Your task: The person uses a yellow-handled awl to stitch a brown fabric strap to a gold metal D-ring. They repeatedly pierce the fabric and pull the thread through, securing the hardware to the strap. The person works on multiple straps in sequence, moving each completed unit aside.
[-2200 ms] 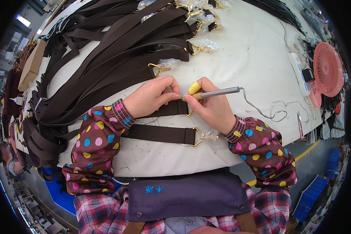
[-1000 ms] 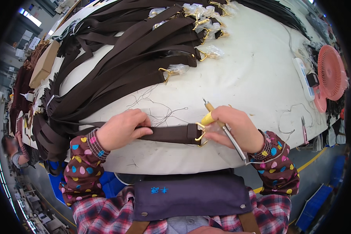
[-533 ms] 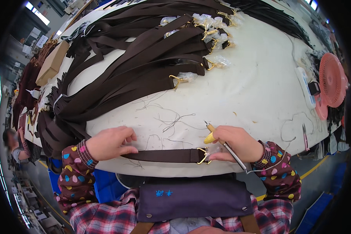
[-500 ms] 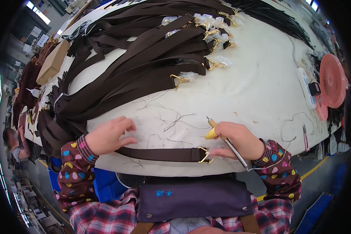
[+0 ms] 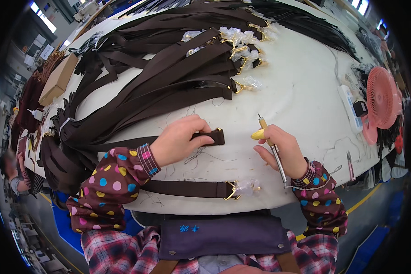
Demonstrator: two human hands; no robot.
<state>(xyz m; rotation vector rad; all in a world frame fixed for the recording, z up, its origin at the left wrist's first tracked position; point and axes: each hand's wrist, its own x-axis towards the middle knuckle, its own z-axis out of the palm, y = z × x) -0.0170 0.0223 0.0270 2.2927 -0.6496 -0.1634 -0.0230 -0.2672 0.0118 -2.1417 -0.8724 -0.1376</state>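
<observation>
My left hand [image 5: 180,139] pinches the end of a dark brown strap [image 5: 217,137] between thumb and fingers, above the table's middle. A bit of gold metal shows at its tip; the rest of that end is hidden by my fingers. In my right hand [image 5: 285,148] is a corded, pen-shaped soldering iron [image 5: 278,163], its thin tip pointing up and away, apart from the strap. A yellow finger cover [image 5: 258,134] is on one finger of this hand. Nearer me lies another brown strap [image 5: 182,188] with a gold buckle [image 5: 232,190] wrapped partly in clear plastic [image 5: 249,187].
A large pile of brown straps [image 5: 137,100] with plastic-wrapped gold buckles [image 5: 239,57] fills the left and back of the white table [image 5: 297,100]. A pink fan [image 5: 383,98], a white power strip [image 5: 350,107] and tweezers [image 5: 350,165] are right. Another person [image 5: 18,171] is far left.
My left hand has moved right and away from me, and now grips a strap end from the pile's near edge. My right hand has moved off the near strap's buckle, still holding the soldering iron.
</observation>
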